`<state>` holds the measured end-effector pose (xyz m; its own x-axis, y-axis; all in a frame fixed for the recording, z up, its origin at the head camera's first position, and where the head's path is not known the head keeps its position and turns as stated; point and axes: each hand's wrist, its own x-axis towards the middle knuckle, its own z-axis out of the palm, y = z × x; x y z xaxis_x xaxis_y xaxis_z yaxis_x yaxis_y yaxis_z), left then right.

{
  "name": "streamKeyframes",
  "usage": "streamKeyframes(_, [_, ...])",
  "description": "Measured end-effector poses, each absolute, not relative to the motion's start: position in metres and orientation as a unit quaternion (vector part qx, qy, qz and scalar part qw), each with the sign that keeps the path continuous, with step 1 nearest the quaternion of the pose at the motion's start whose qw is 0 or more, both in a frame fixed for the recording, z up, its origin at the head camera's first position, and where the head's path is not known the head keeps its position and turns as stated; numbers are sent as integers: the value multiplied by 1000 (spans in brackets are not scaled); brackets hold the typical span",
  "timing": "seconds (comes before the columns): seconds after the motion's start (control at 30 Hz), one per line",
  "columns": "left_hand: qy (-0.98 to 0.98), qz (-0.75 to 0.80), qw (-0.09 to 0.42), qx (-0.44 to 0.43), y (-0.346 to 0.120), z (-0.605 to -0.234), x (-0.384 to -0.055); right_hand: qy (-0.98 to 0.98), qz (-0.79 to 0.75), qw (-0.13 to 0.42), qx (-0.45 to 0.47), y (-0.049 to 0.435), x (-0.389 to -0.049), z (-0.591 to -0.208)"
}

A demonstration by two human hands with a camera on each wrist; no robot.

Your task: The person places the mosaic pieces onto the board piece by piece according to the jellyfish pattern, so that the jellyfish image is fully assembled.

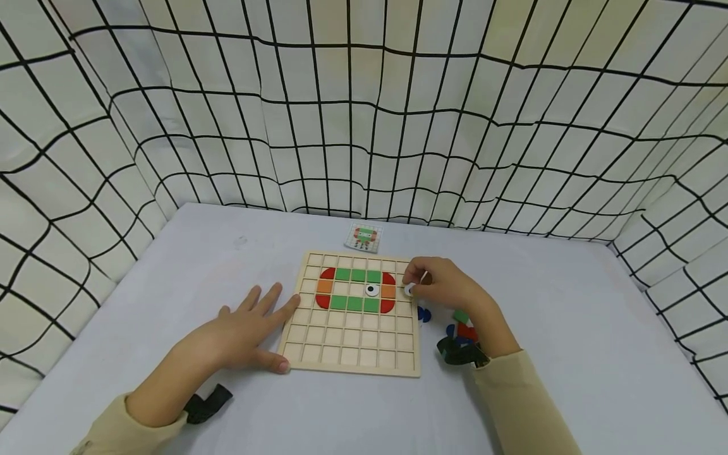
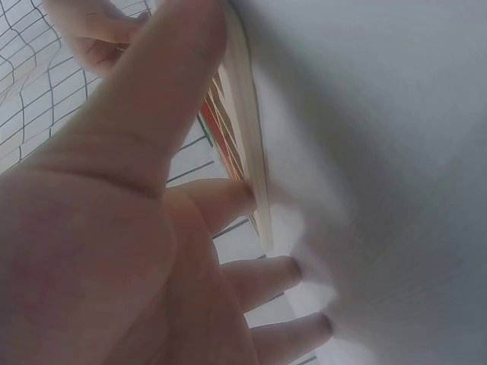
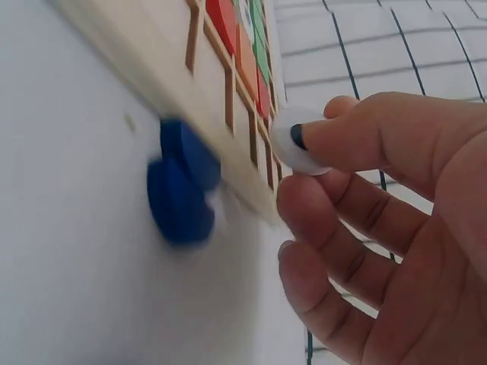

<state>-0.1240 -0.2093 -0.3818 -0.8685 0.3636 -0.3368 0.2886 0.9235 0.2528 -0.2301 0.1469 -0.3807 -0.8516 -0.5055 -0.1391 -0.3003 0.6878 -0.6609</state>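
Observation:
A wooden grid board [image 1: 352, 338] lies on the white table, holding red, orange and green pieces laid as a ring. One round white eye piece [image 1: 372, 289] with a black dot sits inside that ring. At the board's right edge my right hand [image 1: 449, 281] pinches a second white eye piece [image 3: 298, 141] between thumb and fingers. My left hand [image 1: 241, 335] is spread at the board's left edge, its thumb and index fingertips right at the frame, the other fingers resting on the table.
Behind the board lies a small pattern card [image 1: 364, 237] with a similar coloured figure. Blue pieces [image 3: 179, 186] rest beside the board's right edge. More loose pieces [image 1: 465, 331], red, green and blue, lie partly under my right wrist. Black netting [image 1: 349, 101] over white cloth encloses the table.

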Motion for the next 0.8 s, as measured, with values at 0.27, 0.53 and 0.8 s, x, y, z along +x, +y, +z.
streamKeyframes(0.27, [961, 100, 193, 169, -210, -381, -124, 888, -323, 153, -291, 120, -218, -378])
streamKeyframes(0.53, [961, 99, 195, 169, -211, -382, -125, 893, -290, 140, -315, 100, -207, -377])
streamKeyframes(0.8, [961, 99, 196, 168, -210, -382, -124, 914, -251, 122, -296, 108, -208, -376])
